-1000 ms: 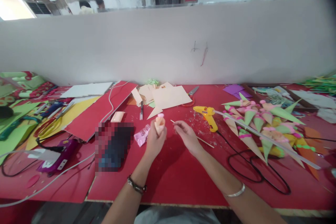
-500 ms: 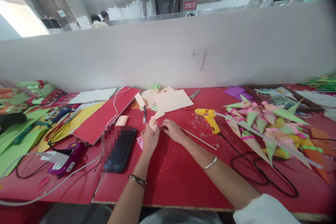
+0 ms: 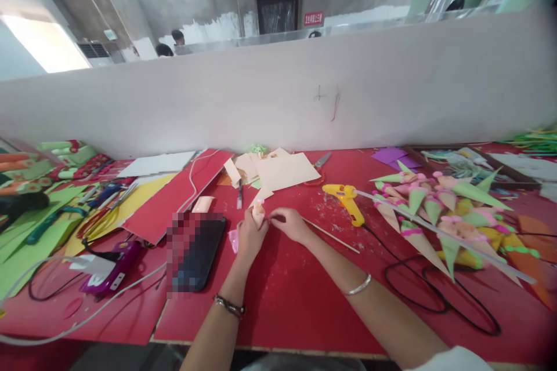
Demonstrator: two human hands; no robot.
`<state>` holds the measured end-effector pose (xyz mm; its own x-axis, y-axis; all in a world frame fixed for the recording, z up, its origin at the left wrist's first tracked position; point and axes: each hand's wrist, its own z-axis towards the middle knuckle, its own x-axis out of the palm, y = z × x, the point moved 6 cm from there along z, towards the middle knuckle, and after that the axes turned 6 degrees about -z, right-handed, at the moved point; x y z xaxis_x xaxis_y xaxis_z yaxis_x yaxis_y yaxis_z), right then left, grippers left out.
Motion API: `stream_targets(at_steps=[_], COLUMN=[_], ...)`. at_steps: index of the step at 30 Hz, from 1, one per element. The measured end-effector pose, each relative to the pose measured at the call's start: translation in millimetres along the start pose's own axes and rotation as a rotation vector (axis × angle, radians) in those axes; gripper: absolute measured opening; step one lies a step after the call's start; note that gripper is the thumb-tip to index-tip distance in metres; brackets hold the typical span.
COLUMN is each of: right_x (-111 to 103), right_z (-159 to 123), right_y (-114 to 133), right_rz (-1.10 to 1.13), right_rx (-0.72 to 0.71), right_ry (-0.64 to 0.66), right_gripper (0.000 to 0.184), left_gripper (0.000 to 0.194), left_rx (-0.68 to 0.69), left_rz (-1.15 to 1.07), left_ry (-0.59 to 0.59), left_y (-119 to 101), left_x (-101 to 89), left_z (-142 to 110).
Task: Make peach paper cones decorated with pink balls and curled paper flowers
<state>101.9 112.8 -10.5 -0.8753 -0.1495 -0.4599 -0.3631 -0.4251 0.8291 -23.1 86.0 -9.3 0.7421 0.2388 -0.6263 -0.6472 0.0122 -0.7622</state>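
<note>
My left hand (image 3: 252, 239) is closed around a small peach-coloured foam cone (image 3: 258, 214) with a bit of pink at its top. Close to its right side, my right hand (image 3: 289, 224) has its thumb and fingertips pinched together; what they hold, if anything, is too small to make out. A crumpled pink strip (image 3: 234, 240) lies against the left hand's outer side. Just beyond the hands are peach sheets (image 3: 287, 170) and a cutter knife (image 3: 239, 194). A thin wooden stick (image 3: 333, 236) lies to the right of the right hand.
A yellow glue gun (image 3: 350, 203) with a black cord lies at right, beside a pile of finished-looking foam cones (image 3: 429, 197). Scissors (image 3: 321, 167) rest behind. On the left are a dark phone (image 3: 202, 252), a purple power strip (image 3: 114, 272) and cables. A white partition (image 3: 261, 93) stands behind.
The camera has tilted slightly, so the scene sits a little lower. Both hands have shifted slightly right, and the cone in my left hand is turned a little.
</note>
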Motion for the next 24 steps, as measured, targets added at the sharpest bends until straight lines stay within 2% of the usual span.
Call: stream_targets(at_steps=[7, 19, 24], right_x=[-4.6, 0.1, -3.2], right_z=[-2.4, -1.4, -4.2], right_y=[0.9, -7.9, -8.7], right_rz=[0.061, 0.217, 0.238], right_rx=[0.023, 0.046, 0.069], right_ry=[-0.032, 0.077, 0.014], right_gripper=[0.016, 0.011, 0.008], left_gripper=[0.033, 0.031, 0.029], left_rx=[0.056, 0.108, 0.143], left_rz=[-0.034, 0.023, 0.052], left_ry=[0.047, 0.062, 0.062], left_y=[-6.3, -5.5, -4.4], left_x=[0.0, 2.9, 4.7], left_z=[-1.8, -1.1, -1.9])
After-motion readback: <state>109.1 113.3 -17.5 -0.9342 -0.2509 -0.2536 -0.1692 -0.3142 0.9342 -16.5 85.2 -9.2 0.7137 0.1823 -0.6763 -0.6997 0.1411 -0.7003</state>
